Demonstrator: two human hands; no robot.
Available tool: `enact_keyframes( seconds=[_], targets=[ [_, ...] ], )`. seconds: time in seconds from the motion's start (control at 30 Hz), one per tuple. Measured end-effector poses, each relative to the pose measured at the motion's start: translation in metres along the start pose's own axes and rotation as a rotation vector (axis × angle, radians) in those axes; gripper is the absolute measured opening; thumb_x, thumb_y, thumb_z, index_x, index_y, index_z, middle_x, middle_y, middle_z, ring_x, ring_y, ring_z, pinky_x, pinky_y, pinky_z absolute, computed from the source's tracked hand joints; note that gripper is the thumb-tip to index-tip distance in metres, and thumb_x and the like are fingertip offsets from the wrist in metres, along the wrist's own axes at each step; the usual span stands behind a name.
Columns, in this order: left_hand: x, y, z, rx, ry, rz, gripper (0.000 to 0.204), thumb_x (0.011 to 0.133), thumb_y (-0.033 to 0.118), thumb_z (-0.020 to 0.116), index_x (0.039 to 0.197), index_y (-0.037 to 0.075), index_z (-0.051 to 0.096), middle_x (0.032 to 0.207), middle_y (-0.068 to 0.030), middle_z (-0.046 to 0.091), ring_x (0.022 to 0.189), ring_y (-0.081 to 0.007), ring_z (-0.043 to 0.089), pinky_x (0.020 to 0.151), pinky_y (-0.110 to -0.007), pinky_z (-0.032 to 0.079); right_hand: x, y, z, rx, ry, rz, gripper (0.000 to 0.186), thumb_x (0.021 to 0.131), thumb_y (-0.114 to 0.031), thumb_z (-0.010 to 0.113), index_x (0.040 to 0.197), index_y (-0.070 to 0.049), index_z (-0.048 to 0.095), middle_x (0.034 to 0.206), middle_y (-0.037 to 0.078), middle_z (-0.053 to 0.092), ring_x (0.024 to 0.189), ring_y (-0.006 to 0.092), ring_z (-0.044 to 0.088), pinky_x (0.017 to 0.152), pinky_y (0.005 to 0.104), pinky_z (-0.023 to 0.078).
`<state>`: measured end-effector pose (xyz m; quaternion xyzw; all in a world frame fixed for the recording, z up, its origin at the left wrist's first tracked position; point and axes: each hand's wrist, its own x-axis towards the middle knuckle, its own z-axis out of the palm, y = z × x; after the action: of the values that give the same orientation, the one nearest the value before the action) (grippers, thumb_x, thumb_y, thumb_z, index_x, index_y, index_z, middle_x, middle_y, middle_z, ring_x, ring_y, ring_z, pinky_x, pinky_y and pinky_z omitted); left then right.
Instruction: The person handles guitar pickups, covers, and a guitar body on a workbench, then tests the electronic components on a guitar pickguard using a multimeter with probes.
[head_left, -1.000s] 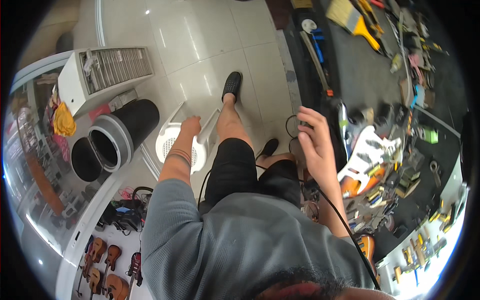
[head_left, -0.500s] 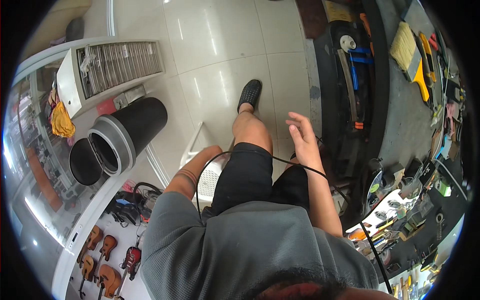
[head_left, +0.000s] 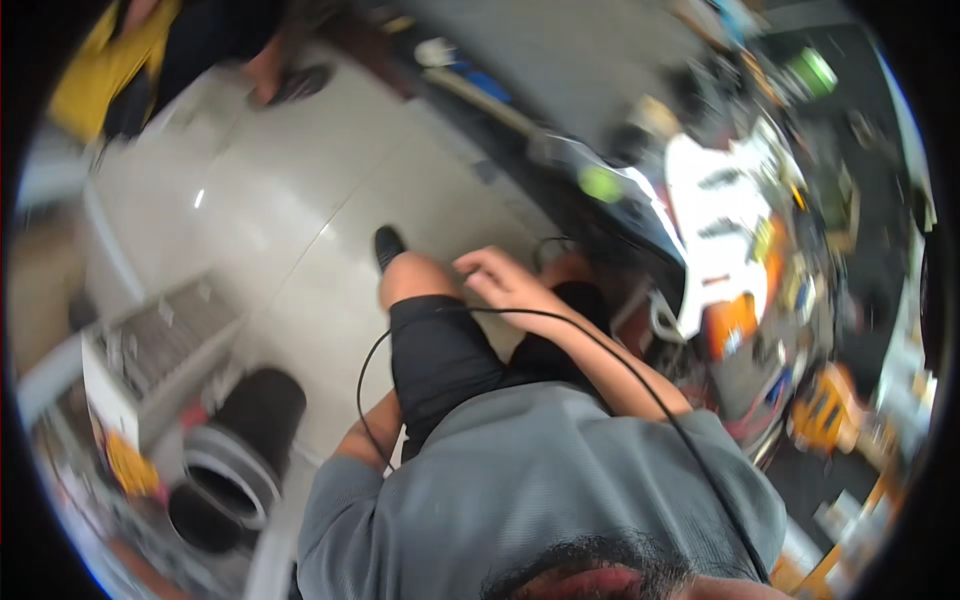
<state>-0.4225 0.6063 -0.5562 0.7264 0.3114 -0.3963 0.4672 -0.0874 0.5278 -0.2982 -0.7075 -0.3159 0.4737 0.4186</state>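
My right hand hovers over my lap, above the black shorts and beside my bare knee. Its fingers are loosely bent and apart, with nothing visible in them. A thin black cable loops across my body and passes over the right forearm. On the left, only my forearm shows at the side of my thigh; the hand itself is hidden. The picture is smeared by motion, so fine detail is lost.
At right, a cluttered bench holds a white guitar-shaped body and an orange-yellow guitar body. A black bin stands at left by a white rack. Another person in yellow is at the far left on the tiled floor.
My view has swung right, bringing the bench and the other person into sight. The right hand has lowered toward my lap, its fingers more bent. The left forearm stays by my thigh.
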Motion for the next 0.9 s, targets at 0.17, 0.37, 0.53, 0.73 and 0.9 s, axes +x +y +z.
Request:
enact_keyframes(
  seconds=[0.17,0.37,0.53,0.73,0.9],
  targets=[
    [0.035,-0.012,-0.050,0.237,0.087,0.060,0.038,0.098,0.029,0.065,0.108,-0.004,0.078,0.114,-0.0286,0.076,0.110,-0.0477,0.071,0.096,-0.055,0.055,-0.078,0.019,-0.019,0.056,0.113,-0.147,0.031,0.102,0.006,0.048,0.129,0.000,0.061,0.123,0.016,0.064,0.112,0.0269,0.070,0.102,0.0385,0.053],
    [0.020,0.019,-0.219,0.399,0.317,0.040,0.031,0.100,0.023,0.063,0.103,-0.007,0.071,0.099,-0.0266,0.076,0.096,-0.0441,0.072,0.088,-0.051,0.056,-0.251,0.027,-0.041,0.000,0.428,-0.251,0.041,0.091,0.014,0.045,0.123,-0.001,0.066,0.118,0.015,0.067,0.109,0.0266,0.071,0.098,0.0376,0.057],
    [-0.095,0.183,-0.257,0.314,0.806,0.302,0.026,0.105,0.021,0.059,0.107,-0.003,0.069,0.096,-0.0205,0.074,0.088,-0.0336,0.071,0.082,-0.043,0.055,-0.368,0.172,0.002,0.300,1.009,0.195,0.038,0.089,0.013,0.044,0.118,0.002,0.067,0.111,0.012,0.069,0.105,0.0227,0.070,0.098,0.0371,0.058],
    [-0.126,0.323,-0.191,0.210,0.574,0.810,0.020,0.104,0.014,0.062,0.111,-0.003,0.068,0.096,-0.0179,0.072,0.089,-0.0267,0.068,0.084,-0.039,0.054,-0.407,0.278,0.057,0.516,1.294,0.584,0.032,0.093,0.004,0.052,0.122,0.004,0.066,0.104,0.011,0.066,0.087,0.0197,0.067,0.084,0.0346,0.056],
    [-0.125,0.344,-0.129,0.365,0.362,0.874,0.020,0.102,0.013,0.064,0.114,-0.002,0.071,0.107,-0.0210,0.075,0.099,-0.0371,0.073,0.088,-0.042,0.056,-0.403,0.278,0.044,0.367,1.301,0.516,0.033,0.095,-0.002,0.058,0.127,0.003,0.066,0.106,0.011,0.071,0.089,0.0205,0.070,0.082,0.0362,0.057]
  ],
)
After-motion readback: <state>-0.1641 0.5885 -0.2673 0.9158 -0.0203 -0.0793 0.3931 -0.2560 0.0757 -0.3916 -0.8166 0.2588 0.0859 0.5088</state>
